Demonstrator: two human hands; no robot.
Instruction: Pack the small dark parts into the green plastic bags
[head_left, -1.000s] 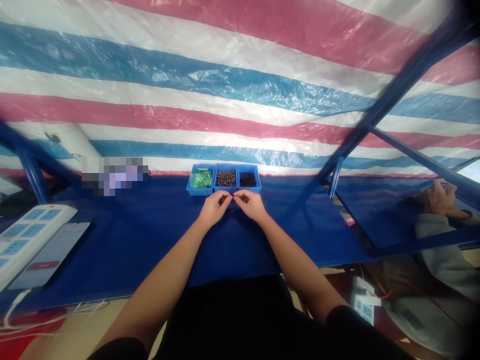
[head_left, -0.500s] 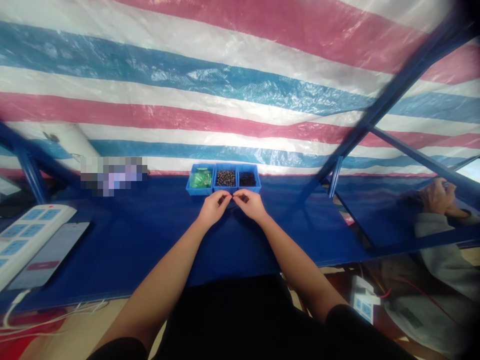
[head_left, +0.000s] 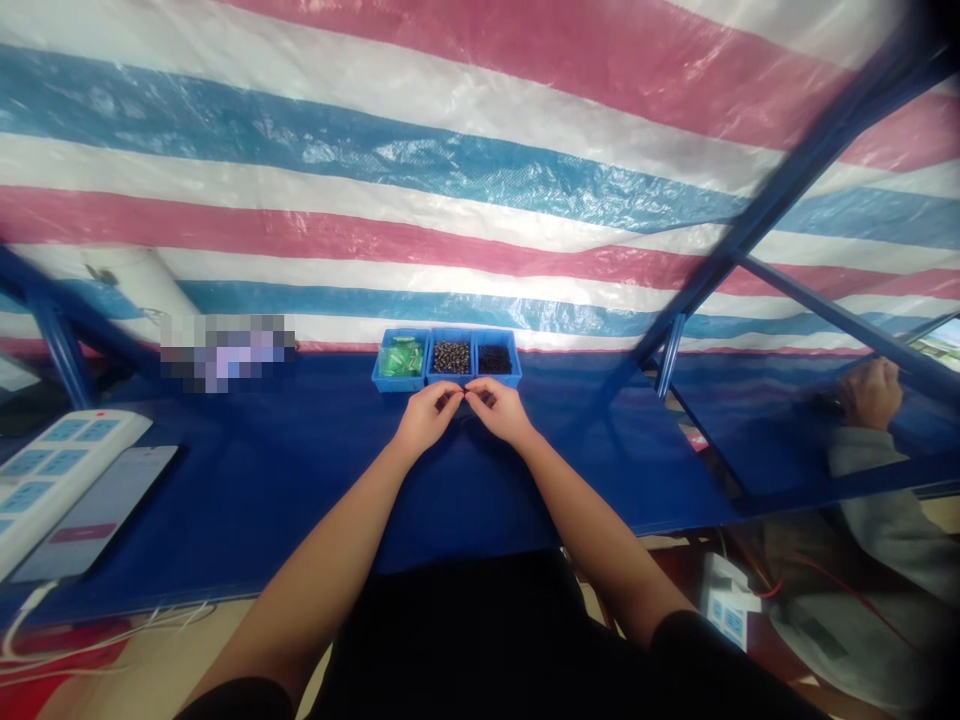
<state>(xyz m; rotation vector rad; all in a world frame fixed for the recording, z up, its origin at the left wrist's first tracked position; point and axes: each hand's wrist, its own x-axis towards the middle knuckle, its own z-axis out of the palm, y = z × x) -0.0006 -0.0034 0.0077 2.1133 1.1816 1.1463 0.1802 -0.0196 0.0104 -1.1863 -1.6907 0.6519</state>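
My left hand (head_left: pixel 430 414) and my right hand (head_left: pixel 498 408) meet fingertip to fingertip above the blue table (head_left: pixel 465 500). Each one is closed in a pinch, and whatever sits between the fingers is too small and dark to name. Just beyond them stand three small blue bins side by side. The left bin (head_left: pixel 400 384) holds green packets (head_left: pixel 403 355), the middle bin (head_left: pixel 448 378) small brass-and-dark metal pieces (head_left: pixel 452 356), and the right bin (head_left: pixel 513 378) small black parts (head_left: pixel 495 358).
A white power strip (head_left: pixel 67 470) and a phone (head_left: pixel 101 510) with a cable lie at the left. Blue frame bars (head_left: pixel 697 280) rise on the right, with another person's hand (head_left: pixel 874 392) beyond. A striped plastic sheet (head_left: pixel 450 160) hangs behind the table.
My pinched fingertips have come slightly closer together; otherwise my hands keep their place. At the right, the other person's hands have shifted a little.
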